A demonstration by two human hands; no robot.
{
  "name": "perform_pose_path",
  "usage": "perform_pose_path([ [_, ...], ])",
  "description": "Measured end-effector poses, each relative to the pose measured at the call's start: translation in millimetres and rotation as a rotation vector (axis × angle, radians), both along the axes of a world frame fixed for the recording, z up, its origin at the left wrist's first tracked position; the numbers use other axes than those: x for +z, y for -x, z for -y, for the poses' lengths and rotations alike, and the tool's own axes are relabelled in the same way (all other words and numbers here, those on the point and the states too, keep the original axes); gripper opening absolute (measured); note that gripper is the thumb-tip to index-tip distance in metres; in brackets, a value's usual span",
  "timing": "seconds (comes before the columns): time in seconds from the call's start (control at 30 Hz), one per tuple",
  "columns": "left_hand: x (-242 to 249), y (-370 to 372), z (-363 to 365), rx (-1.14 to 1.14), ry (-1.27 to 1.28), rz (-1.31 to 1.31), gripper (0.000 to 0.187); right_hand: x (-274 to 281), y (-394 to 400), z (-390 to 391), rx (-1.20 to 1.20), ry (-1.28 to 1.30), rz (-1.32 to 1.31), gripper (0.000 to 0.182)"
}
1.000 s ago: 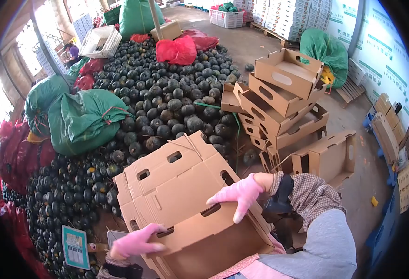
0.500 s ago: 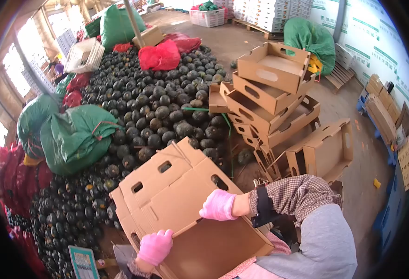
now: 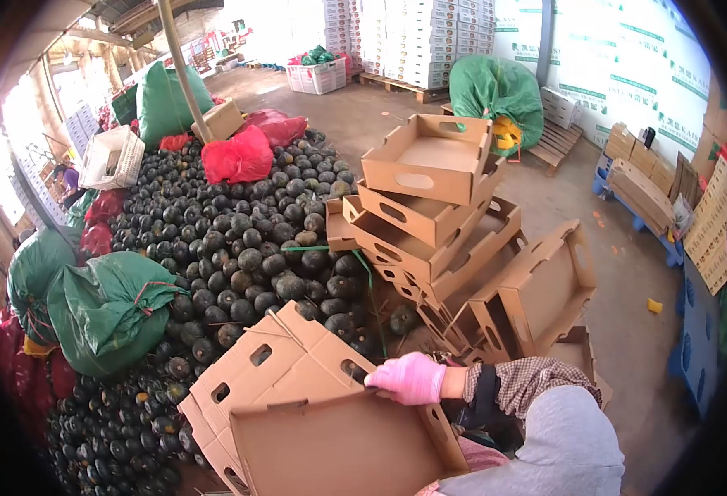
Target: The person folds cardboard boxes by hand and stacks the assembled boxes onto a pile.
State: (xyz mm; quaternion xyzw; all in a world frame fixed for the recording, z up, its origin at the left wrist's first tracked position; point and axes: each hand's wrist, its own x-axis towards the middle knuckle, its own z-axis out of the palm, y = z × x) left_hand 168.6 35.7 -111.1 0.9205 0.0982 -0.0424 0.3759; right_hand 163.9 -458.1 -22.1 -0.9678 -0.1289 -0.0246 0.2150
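My right hand [image 3: 409,379], in a pink glove, is closed on the upper right corner of an open cardboard tray [image 3: 343,450] in front of me. Flat cardboard [image 3: 276,360] with oval cut-outs lies against the far side of this tray. My left hand does not show. Several folded cardboard boxes [image 3: 429,178] stand in a crooked stack ahead to the right, with another box [image 3: 545,289] leaning on its side nearby.
Dark green round squashes [image 3: 247,264] are heaped at the left. Green sacks [image 3: 111,310] and a red bag [image 3: 238,155] lie on them. White cartons [image 3: 429,41] stand on a pallet at the back. A person [image 3: 70,182] is far left.
The view has turned right and up. My left hand has gone out of the frame. The tray in front now shows its inside and raised rim, with my right hand at its corner.
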Motion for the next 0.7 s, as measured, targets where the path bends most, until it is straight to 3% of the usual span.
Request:
perform_pose_path([
  [0.13,17.4,-0.9,22.9,-0.032,0.021,0.054,0.053,14.9,7.8,24.3,-0.242,-0.183,0.046,0.031],
  [0.2,28.8,2.9,33.0,-0.018,0.031,0.086,0.056,28.4,3.3,30.2,-0.43,-0.227,-0.198,0.037],
  [0.23,33.2,2.4,31.6,-0.007,0.034,0.042,0.068,26.4,-1.6,33.2,-0.462,-0.285,-0.221,0.044],
  [0.33,42.9,8.6,36.9,-0.035,-0.014,0.108,0.066,-5.6,-23.8,49.4,-0.467,-0.467,-0.328,0.041],
  [0.37,46.7,10.6,37.3,-0.012,-0.023,0.07,0.068,-3.3,-32.8,51.0,-0.525,-0.563,-0.519,0.039],
  [0.4,46.1,13.7,33.6,-0.009,-0.006,0.067,0.069,-4.2,-38.0,50.2,-0.644,-0.846,-0.655,0.03],
  [0.43,45.3,14.9,28.7,-0.008,0.009,0.066,0.069,-52.4,-45.8,74.7,-0.269,-0.669,-0.336,0.025],
  [0.53,45.8,20.5,22.5,0.011,0.029,0.094,0.07,-81.7,-66.5,103.4,-0.157,-0.483,-0.444,0.017],
  [0.67,51.6,31.8,22.0,0.031,0.079,0.156,0.067,-71.1,-64.0,96.8,-0.045,-0.808,-0.498,0.022],
  [0.7,52.8,31.3,23.8,0.053,0.036,0.159,0.067,-83.6,-58.8,96.5,0.074,-0.919,-0.399,0.027],
])
